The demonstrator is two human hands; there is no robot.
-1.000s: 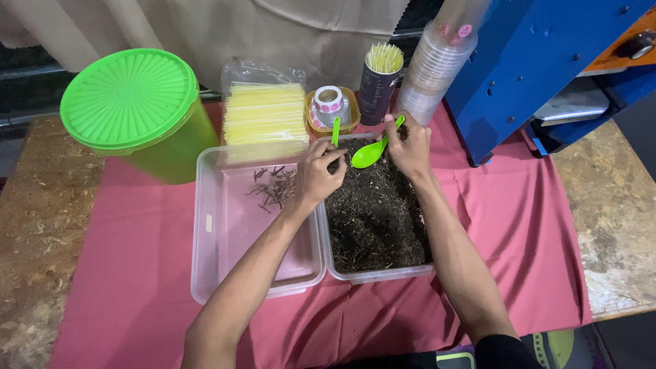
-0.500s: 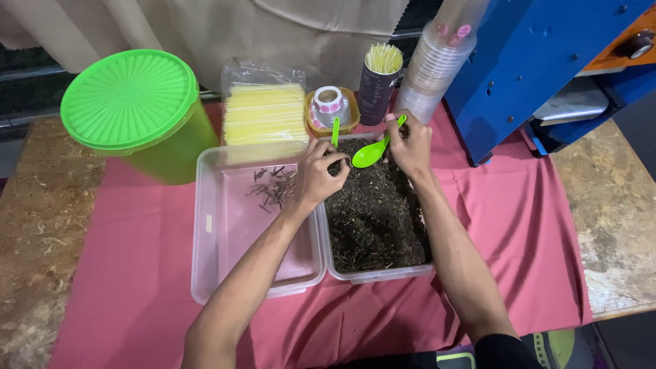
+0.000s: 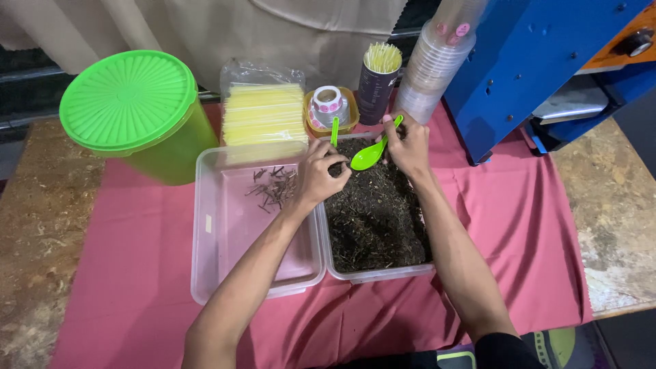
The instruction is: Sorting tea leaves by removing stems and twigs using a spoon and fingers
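A green plastic spoon (image 3: pixel 370 154) is gripped by the right hand (image 3: pixel 408 145), fingers closed round its handle, bowl pointing left, just above the dark dried leaf matter (image 3: pixel 374 212) at the far end of the right-hand clear tub (image 3: pixel 383 273). The left hand (image 3: pixel 318 172) is curled shut over the rim between the 2 tubs, fingertips pinched at the leaf matter's far-left corner; whether a bit is held betw. them can't be told. A 2nd green handle (image 3: pixel 335 130) is seen upright just behind the left hand. The left clear tub (image 3: pixel 225 273) is set touching the right one and holds only a small heap of dark twigs (image 3: pixel 275 186) near its far-right corner. Both tubs are laid on a pink cloth (image 3: pixel 130 273) over the desk (image 3: pixel 27 205). Behind are ranged, L to R: a green lidded bucket (image 3: pixel 133 109), a bag of yellow straws (image 3: pixel 265 113), a small yellow dish w/ a sticker roll (image 3: pixel 331 108), a dark cup of sticks (image 3: pixel 380 82), stacked clear cups (image 3: pixel 437 61), and a blue machine (image 3: pixel 540 61).
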